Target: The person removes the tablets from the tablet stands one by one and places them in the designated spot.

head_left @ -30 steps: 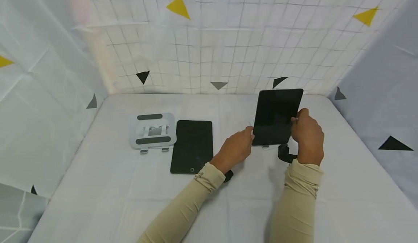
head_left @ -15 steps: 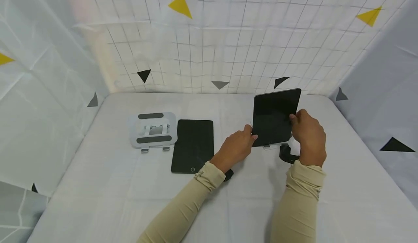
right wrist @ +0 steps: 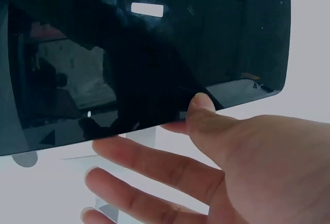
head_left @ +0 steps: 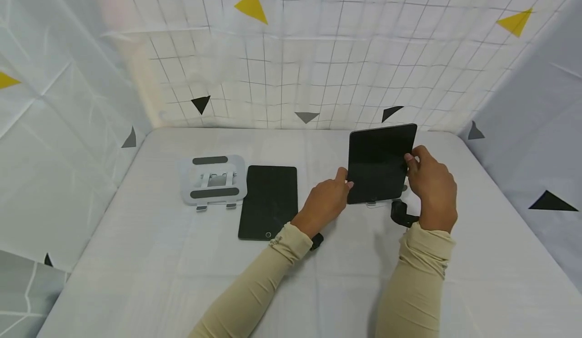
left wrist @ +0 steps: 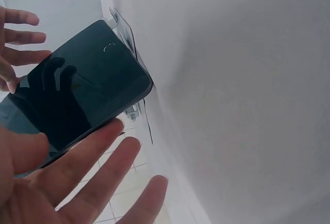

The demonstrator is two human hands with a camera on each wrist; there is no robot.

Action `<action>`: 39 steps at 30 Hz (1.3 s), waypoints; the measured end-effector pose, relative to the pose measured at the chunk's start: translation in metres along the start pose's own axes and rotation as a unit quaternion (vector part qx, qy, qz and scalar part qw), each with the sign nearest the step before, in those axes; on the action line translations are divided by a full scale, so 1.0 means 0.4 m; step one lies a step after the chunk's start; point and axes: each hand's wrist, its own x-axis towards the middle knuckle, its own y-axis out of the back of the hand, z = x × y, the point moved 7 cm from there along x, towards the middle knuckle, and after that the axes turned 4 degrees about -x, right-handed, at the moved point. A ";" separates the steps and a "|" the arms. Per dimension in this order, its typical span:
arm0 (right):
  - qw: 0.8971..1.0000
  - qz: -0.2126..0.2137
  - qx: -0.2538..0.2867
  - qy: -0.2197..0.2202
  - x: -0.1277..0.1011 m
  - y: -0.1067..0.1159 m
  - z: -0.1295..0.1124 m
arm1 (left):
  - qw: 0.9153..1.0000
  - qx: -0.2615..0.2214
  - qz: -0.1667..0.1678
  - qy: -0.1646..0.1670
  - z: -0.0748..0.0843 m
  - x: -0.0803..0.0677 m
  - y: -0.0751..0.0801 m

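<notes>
A dark tablet stands upright on a small clear stand at the right middle of the table. My left hand touches its left edge with straight fingers. My right hand pinches the right edge, thumb on the screen side and fingers spread behind. The black screen reflects the fingers. A second dark tablet lies flat left of my left hand.
A white folding stand with grey pads lies left of the flat tablet. The table is covered in white cloth. Gridded white walls with coloured triangles close in the back and both sides.
The upright tablet has shifted slightly left and turned a little, with both hands staying on its edges. The flat tablet and white stand have not moved.
</notes>
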 end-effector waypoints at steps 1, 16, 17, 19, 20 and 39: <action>1.000 -0.001 0.001 0.005 0.000 0.001 -0.002 | 1.000 0.003 0.002 0.001 0.000 0.000 0.002; 0.996 0.024 0.016 0.090 -0.004 0.013 -0.038 | 1.000 0.028 0.006 0.010 -0.009 0.000 0.067; 0.995 0.030 0.019 0.095 -0.004 0.015 -0.042 | 1.000 0.023 0.006 0.010 -0.009 -0.001 0.077; 0.994 0.037 0.025 0.104 -0.005 0.017 -0.051 | 1.000 0.016 0.009 0.011 -0.009 -0.003 0.096; 0.993 0.042 0.028 0.108 -0.006 0.018 -0.055 | 1.000 0.016 0.011 0.010 -0.010 -0.004 0.105; 0.982 -0.004 0.043 0.182 -0.006 -0.012 -0.144 | 0.998 0.025 0.055 0.036 -0.040 -0.018 0.207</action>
